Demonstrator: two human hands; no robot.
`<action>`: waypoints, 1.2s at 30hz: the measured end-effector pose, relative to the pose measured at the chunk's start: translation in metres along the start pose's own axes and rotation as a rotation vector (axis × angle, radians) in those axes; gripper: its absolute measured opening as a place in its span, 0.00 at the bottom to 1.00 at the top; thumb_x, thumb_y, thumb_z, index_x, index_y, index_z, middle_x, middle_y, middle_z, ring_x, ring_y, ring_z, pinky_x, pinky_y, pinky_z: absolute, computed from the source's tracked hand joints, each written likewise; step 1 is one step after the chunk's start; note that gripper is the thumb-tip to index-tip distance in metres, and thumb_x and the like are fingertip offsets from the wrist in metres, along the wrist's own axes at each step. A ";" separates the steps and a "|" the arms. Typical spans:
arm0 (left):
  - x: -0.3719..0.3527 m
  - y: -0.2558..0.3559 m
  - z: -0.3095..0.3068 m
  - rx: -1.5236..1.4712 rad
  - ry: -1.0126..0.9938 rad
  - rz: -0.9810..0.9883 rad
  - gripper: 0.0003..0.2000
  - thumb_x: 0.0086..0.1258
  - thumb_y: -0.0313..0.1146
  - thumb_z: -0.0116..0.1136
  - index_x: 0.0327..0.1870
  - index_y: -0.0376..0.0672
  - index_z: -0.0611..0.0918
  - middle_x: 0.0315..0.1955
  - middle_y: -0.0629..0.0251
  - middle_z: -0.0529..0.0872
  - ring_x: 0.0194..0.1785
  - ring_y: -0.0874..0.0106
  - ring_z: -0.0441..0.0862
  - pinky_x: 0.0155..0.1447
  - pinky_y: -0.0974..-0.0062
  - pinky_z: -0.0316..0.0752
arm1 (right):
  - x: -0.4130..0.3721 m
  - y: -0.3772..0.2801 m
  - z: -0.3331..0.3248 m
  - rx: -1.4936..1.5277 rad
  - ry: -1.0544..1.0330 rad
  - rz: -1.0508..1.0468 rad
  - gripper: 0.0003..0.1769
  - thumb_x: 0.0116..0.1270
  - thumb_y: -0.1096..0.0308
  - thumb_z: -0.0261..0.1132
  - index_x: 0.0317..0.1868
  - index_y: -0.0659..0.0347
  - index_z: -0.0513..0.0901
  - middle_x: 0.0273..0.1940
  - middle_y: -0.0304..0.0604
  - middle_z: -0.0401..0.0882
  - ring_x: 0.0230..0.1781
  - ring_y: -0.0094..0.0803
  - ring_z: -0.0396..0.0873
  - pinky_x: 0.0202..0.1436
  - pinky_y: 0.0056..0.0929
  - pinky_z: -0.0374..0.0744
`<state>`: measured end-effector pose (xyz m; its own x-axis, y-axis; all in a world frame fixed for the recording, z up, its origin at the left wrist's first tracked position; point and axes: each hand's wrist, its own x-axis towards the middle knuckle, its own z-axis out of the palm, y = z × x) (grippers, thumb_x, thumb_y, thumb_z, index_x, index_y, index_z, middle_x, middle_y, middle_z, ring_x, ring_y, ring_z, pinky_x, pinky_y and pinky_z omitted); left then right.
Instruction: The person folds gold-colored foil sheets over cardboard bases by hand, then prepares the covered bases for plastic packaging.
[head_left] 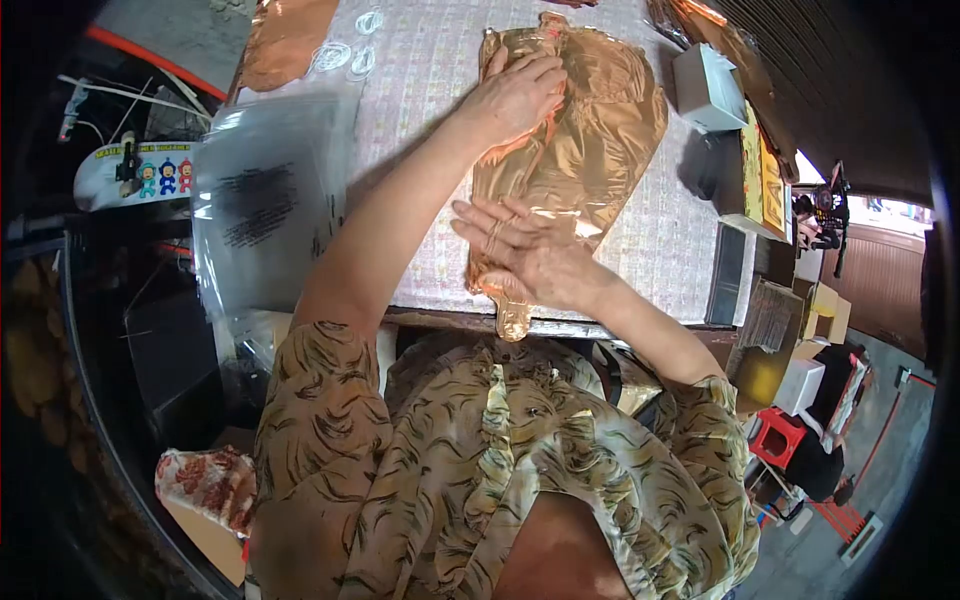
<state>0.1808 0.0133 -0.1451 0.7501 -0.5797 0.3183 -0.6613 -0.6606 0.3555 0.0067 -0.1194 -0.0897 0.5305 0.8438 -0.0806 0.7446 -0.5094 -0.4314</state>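
A flat, uninflated copper-gold foil balloon [600, 140] lies on a table with a pale checked cover [430, 120]. My left hand [520, 95] presses palm-down on the balloon's far left edge, fingers bent over the foil. Spread flat, my right hand [525, 250] rests on the balloon's near end, just above its narrow neck [513, 318], which hangs over the table's front edge. Neither hand grips anything.
A stack of clear printed plastic bags [270, 200] lies left of the balloon. Another copper foil piece [285, 40] and some clear loops [340, 55] sit at the far left. A white box [705, 85] and flat packages [765, 180] line the right edge.
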 end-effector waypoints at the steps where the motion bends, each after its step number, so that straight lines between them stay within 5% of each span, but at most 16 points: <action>1: -0.001 0.001 0.001 0.009 0.011 -0.004 0.21 0.82 0.41 0.50 0.71 0.44 0.75 0.74 0.62 0.72 0.79 0.63 0.64 0.80 0.42 0.55 | -0.002 -0.004 0.002 -0.007 0.008 0.003 0.38 0.80 0.49 0.53 0.84 0.53 0.54 0.85 0.42 0.50 0.86 0.37 0.48 0.88 0.43 0.47; 4: 0.000 0.002 -0.002 0.029 0.023 0.001 0.22 0.83 0.42 0.48 0.72 0.43 0.74 0.74 0.61 0.72 0.79 0.63 0.65 0.80 0.42 0.55 | -0.006 -0.008 0.007 0.034 -0.035 -0.054 0.40 0.81 0.48 0.50 0.83 0.61 0.53 0.85 0.42 0.47 0.86 0.35 0.46 0.88 0.40 0.45; 10: 0.001 -0.001 -0.008 -0.012 0.026 0.015 0.22 0.82 0.45 0.48 0.69 0.41 0.76 0.74 0.60 0.71 0.78 0.62 0.65 0.82 0.42 0.52 | -0.006 -0.010 0.006 0.020 -0.015 -0.057 0.37 0.82 0.53 0.51 0.84 0.59 0.53 0.85 0.41 0.48 0.86 0.34 0.46 0.88 0.39 0.44; 12: 0.001 -0.002 -0.016 -0.095 0.079 0.009 0.21 0.83 0.40 0.48 0.70 0.40 0.75 0.72 0.57 0.74 0.75 0.58 0.71 0.80 0.55 0.61 | -0.007 -0.012 0.004 -0.008 -0.012 -0.055 0.38 0.81 0.52 0.52 0.84 0.59 0.54 0.85 0.40 0.48 0.86 0.34 0.46 0.88 0.38 0.45; 16: 0.000 -0.029 -0.035 0.005 0.198 0.087 0.20 0.78 0.29 0.53 0.70 0.39 0.76 0.70 0.54 0.77 0.68 0.53 0.76 0.70 0.61 0.74 | -0.008 -0.010 0.009 0.013 0.066 -0.083 0.35 0.81 0.57 0.53 0.81 0.64 0.59 0.84 0.43 0.51 0.85 0.33 0.49 0.88 0.37 0.48; 21: -0.013 -0.047 -0.032 -0.187 0.130 -0.043 0.25 0.75 0.27 0.55 0.74 0.40 0.71 0.69 0.53 0.77 0.70 0.54 0.75 0.73 0.58 0.66 | -0.009 -0.009 0.014 0.000 0.101 -0.089 0.34 0.82 0.57 0.52 0.81 0.63 0.59 0.85 0.43 0.49 0.85 0.33 0.48 0.88 0.38 0.47; 23: -0.015 -0.048 -0.031 -0.172 0.116 -0.082 0.25 0.77 0.28 0.54 0.74 0.41 0.71 0.71 0.53 0.76 0.72 0.55 0.73 0.74 0.57 0.63 | -0.010 -0.009 0.013 -0.011 0.088 -0.093 0.41 0.76 0.55 0.56 0.83 0.63 0.55 0.85 0.43 0.48 0.86 0.35 0.47 0.88 0.38 0.46; 36: -0.001 -0.022 -0.032 0.020 0.161 0.016 0.24 0.80 0.36 0.55 0.74 0.42 0.72 0.73 0.53 0.74 0.75 0.57 0.71 0.78 0.54 0.61 | -0.012 -0.003 0.025 0.011 0.104 -0.105 0.43 0.75 0.54 0.59 0.83 0.63 0.53 0.85 0.45 0.47 0.86 0.36 0.44 0.88 0.40 0.46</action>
<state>0.1948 0.0436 -0.1252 0.7281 -0.5069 0.4614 -0.6717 -0.6620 0.3325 -0.0120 -0.1242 -0.1103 0.4893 0.8702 0.0589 0.7941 -0.4165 -0.4427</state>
